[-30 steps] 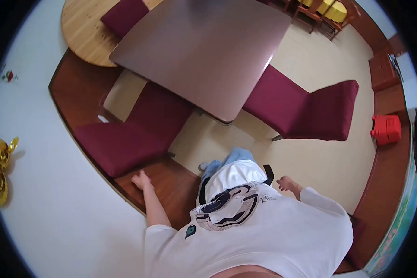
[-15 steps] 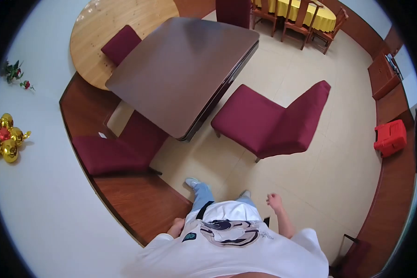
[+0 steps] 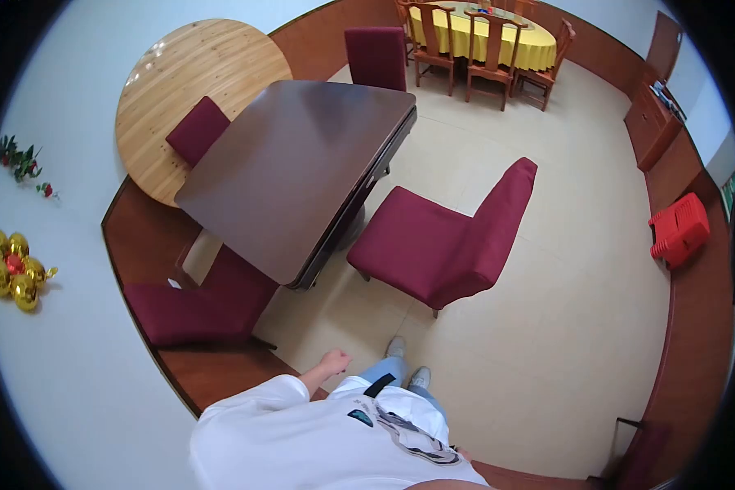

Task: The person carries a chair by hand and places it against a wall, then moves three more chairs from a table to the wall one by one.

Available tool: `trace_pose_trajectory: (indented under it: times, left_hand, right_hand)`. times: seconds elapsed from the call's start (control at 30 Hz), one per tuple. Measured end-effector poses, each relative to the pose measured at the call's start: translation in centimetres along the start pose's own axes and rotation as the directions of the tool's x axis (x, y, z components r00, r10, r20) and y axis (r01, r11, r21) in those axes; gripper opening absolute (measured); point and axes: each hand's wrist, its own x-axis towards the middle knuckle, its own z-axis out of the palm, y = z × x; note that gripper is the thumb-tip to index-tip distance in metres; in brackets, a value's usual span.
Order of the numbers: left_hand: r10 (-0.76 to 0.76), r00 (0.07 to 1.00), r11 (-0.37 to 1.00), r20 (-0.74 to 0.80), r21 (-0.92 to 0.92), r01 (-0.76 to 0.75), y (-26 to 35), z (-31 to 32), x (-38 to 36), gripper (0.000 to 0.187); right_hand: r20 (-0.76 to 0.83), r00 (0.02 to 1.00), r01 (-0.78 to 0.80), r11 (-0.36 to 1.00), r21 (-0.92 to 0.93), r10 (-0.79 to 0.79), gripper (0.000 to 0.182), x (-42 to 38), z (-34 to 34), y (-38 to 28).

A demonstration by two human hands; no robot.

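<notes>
My left hand (image 3: pixel 335 362) swings out in front of my body, above the floor, with its fingers loosely curled and nothing visible in them. Nearest to it are the maroon chair (image 3: pixel 196 314) at the left wall and the front corner of the brown square table (image 3: pixel 302 171). Only a sliver of my right hand (image 3: pixel 463 454) shows at my right hip, the rest hidden by my white shirt; its fingers cannot be made out. Another maroon chair (image 3: pixel 441 245) stands at the table's right side, apart from both hands.
A round wooden tabletop (image 3: pixel 196 73) leans on the left wall behind the table. More maroon chairs (image 3: pixel 376 57) stand around it. Farther back is a table with a yellow cloth (image 3: pixel 482 41) and wooden chairs. Red plastic stools (image 3: pixel 679 230) sit along the right wall. Tiled floor (image 3: pixel 547 343) lies between.
My left hand has swung forward and my right hand back to my hip. My feet have stepped, and the view has shifted, with the table and chairs now lower and further left.
</notes>
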Motion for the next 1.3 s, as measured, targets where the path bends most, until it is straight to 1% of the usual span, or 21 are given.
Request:
trace_pose_trajectory:
  times: [0.07,0.13,0.17,0.23,0.3,0.37,0.43,0.47,0.53,0.57,0.63,0.7,0.77,0.8,0.93,1.0,1.07,1.13,1.17,1.23,1.3]
  left_hand:
    - [0.092,0.995,0.995,0.047,-0.044,-0.09,2.4,0.2,2.2,0.029]
    - [0.1,0.99,0.995,0.098,-0.005,-0.1,4.5,0.4,3.8,0.028]
    - [0.1,0.987,0.995,0.123,0.004,-0.101,5.2,0.3,4.5,0.028]
    - [0.088,0.986,0.996,0.138,-0.001,-0.088,5.9,-0.2,5.6,0.028]
    - [0.072,0.988,0.997,0.14,-0.024,-0.069,6.2,-0.7,6.6,0.027]
    - [0.047,0.988,0.989,0.144,-0.145,-0.025,4.8,-1.6,7.8,0.026]
    - [-0.022,0.995,0.984,0.1,-0.176,0.04,2.4,-2.2,9.0,0.026]
    - [-0.021,0.994,0.985,0.111,-0.17,0.04,1.3,-2.7,8.8,0.026]
    - [-0.14,0.984,0.968,0.108,-0.192,0.159,-0.2,-3.7,8.3,0.025]
    - [-0.138,0.985,0.97,0.107,-0.185,0.157,-1.0,-4.1,8.0,0.025]
    - [-0.213,0.97,0.965,0.116,-0.133,0.228,-2.1,-4.9,7.2,0.024]
    - [-0.216,0.971,0.963,0.101,-0.145,0.229,-1.9,-5.2,6.5,0.024]
    - [-0.224,0.971,0.958,0.086,-0.163,0.236,-1.7,-5.0,6.6,0.023]
    - [-0.214,0.974,0.95,0.08,-0.216,0.226,-1.6,-4.6,6.8,0.024]
    - [-0.145,0.988,0.938,0.062,-0.309,0.157,0.3,-1.7,5.7,0.026]
    - [-0.126,0.991,0.935,0.047,-0.329,0.135,1.7,0.4,4.2,0.025]
    - [-0.103,0.994,0.926,0.03,-0.361,0.107,2.7,3.1,2.2,0.025]
    - [-0.124,0.992,0.921,-0.019,-0.374,0.108,3.4,6.4,-0.2,0.027]
    - [-0.121,0.992,0.913,-0.019,-0.394,0.104,3.6,8.2,-1.4,0.027]
    - [-0.192,0.981,0.936,-0.024,-0.304,0.176,3.3,11.9,-3.6,0.026]
    - [-0.221,0.975,0.925,-0.017,-0.322,0.204,1.9,16.3,-4.9,0.026]
  right_hand:
    - [-0.053,0.998,0.016,0.996,-0.091,-0.021,0.036,1.3,3.0,4.0]
    - [-0.103,0.994,0.024,0.992,-0.122,-0.037,0.039,1.0,5.1,5.9]
    - [0.042,0.979,0.197,0.978,0.065,-0.2,0.047,0.8,4.1,5.3]
    - [-0.053,0.998,-0.028,0.999,-0.015,0.027,0.044,-5.2,2.7,-2.5]
    - [-0.02,1.0,0.017,0.998,-0.056,-0.018,0.04,-5.9,2.3,-4.7]
    - [0.018,0.998,0.064,0.992,-0.113,-0.063,0.037,-6.9,1.0,-7.0]
    - [-0.064,0.998,-0.011,0.997,0.07,0.016,0.031,-10.6,-0.7,-13.6]
    - [-0.072,0.997,-0.021,0.997,0.073,0.026,0.031,-10.0,-0.5,-13.0]
    - [-0.032,0.999,-0.026,0.938,0.346,0.039,0.027,-7.3,-0.2,-12.6]
    - [-0.032,0.999,-0.028,0.935,0.353,0.042,0.027,-6.7,-0.3,-12.6]
    - [0.036,0.993,-0.116,0.85,0.513,0.114,0.028,-5.7,-0.4,-13.1]
    - [0.05,0.992,-0.124,0.845,0.52,0.115,0.031,-5.8,-0.8,-14.7]
    - [-0.072,0.997,0.031,0.986,0.163,-0.02,0.028,-7.2,-1.9,-17.0]
    - [-0.079,0.997,0.015,0.989,0.148,-0.003,0.03,-6.6,-1.9,-16.6]
    - [-0.042,0.999,0.004,0.998,0.064,-0.001,0.029,-6.1,-5.7,-17.0]
    - [0.084,0.993,-0.092,0.982,0.166,0.079,0.034,-5.0,-7.9,-16.5]
    - [0.101,0.992,-0.096,0.977,0.19,0.078,0.033,-2.6,-9.7,-14.5]
    - [0.158,0.984,-0.121,0.948,0.294,0.076,0.033,1.0,-11.5,-11.2]
    - [0.136,0.987,-0.109,0.972,0.208,0.082,0.032,2.7,-12.6,-9.9]
    - [0.128,0.99,-0.09,0.966,0.243,0.06,0.03,4.7,-14.9,-8.0]
    - [0.132,0.989,-0.092,0.967,0.238,0.061,0.03,5.2,-18.1,-7.4]
